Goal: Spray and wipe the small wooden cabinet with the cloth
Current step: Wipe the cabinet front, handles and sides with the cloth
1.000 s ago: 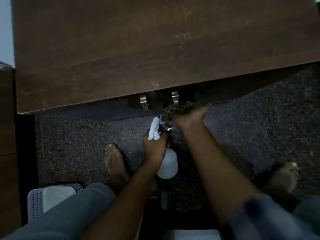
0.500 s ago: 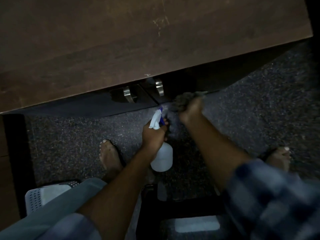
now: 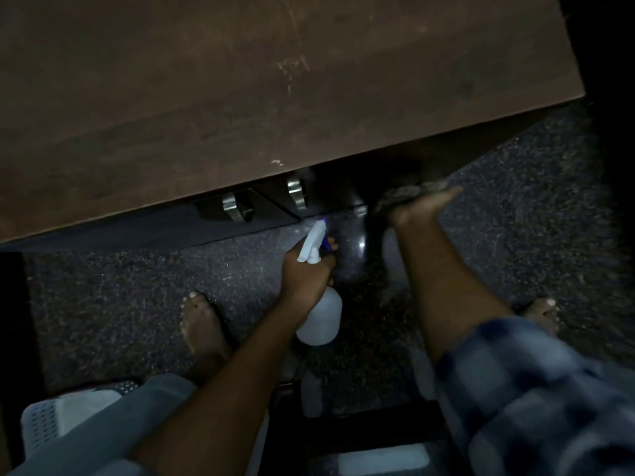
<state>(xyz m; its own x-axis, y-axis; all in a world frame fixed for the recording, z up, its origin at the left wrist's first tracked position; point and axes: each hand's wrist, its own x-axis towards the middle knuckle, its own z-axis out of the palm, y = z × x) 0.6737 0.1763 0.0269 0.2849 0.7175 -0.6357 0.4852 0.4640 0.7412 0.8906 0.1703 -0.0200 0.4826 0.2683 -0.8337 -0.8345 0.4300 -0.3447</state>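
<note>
The wiping step was judged to be in hand. A dark, mottled, bunched cloth (image 3: 400,197) was grasped in the right hand (image 3: 421,209) and pressed to the shadowed front face of the small brown wooden cabinet (image 3: 275,97), to the right of its two curved metal handles (image 3: 297,192). A white plastic spray bottle with a blue trigger (image 3: 321,321) was gripped at the neck by the left hand (image 3: 304,273), with its nozzle aimed at the cabinet front, near the cloth but apart from it. The next move was judged to call for a firm pass of the cloth along that face, with the bottle kept clear. Whether the face was wet could not be told.
</note>
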